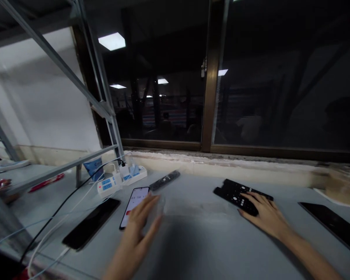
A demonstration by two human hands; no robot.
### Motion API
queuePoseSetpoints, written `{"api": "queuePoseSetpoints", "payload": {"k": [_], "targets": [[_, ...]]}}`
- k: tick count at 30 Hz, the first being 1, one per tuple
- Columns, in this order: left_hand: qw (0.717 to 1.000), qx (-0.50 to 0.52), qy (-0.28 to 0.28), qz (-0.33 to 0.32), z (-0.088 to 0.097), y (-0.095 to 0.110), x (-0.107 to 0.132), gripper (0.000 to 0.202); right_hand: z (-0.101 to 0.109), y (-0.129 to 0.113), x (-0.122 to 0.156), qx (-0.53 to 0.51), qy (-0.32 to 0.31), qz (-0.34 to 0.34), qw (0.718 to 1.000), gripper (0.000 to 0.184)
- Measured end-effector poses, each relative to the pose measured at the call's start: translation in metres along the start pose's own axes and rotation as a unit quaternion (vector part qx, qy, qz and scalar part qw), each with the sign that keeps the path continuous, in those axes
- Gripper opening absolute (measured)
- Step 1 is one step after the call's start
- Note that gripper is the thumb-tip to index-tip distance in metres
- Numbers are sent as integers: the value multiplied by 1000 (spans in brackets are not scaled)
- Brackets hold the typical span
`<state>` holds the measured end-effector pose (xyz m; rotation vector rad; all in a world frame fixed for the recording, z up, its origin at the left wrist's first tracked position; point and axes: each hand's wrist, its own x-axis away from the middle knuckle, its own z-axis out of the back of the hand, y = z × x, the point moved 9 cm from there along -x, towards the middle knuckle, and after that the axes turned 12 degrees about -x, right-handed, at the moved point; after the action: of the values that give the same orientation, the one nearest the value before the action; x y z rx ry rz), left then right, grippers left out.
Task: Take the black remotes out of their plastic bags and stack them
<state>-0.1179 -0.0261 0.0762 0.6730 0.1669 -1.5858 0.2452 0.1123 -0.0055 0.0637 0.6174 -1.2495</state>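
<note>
My left hand (138,223) is over the right edge of a lit phone (134,200) showing a running timer. Its thumb and fingers are apart, and a faint see-through piece (161,204), perhaps plastic film, shows at the fingertips. Fingers spread, my right hand (264,214) rests on the near right part of black remote controls (231,192) lying side by side; how many is hard to tell. The thumb is at their near edge. Another dark remote control (165,180), seemingly in clear wrapping, lies beyond my left hand.
A dark phone (91,224) with a cable lies at left. Behind it are a white power strip (106,186) with plugs and a blue packet (93,169). A dark tablet-like device (334,223) and a drink cup (344,184) are at right. Metal frame bars (90,157) cross the left.
</note>
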Motion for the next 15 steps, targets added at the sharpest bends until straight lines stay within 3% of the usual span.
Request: {"api": "queuePoseSetpoints", "payload": {"k": [2,4,6,10,15], "targets": [[995,-71,32,63,14,-54,25,41,-3,3,-1,-4,-13,-10,1000,56],[969,-183,55,155,27,-104,47,41,-6,9,-2,-12,-29,-20,999,56],[942,-257,52,208,33,-135,60,44,-8,15,-2,-23,-46,-24,998,57],[917,-306,38,252,37,-157,65,50,-10,25,-4,-48,-57,-9,997,56],[908,-314,-20,275,22,-165,66,51,-9,30,-4,-56,-66,4,996,50]]}}
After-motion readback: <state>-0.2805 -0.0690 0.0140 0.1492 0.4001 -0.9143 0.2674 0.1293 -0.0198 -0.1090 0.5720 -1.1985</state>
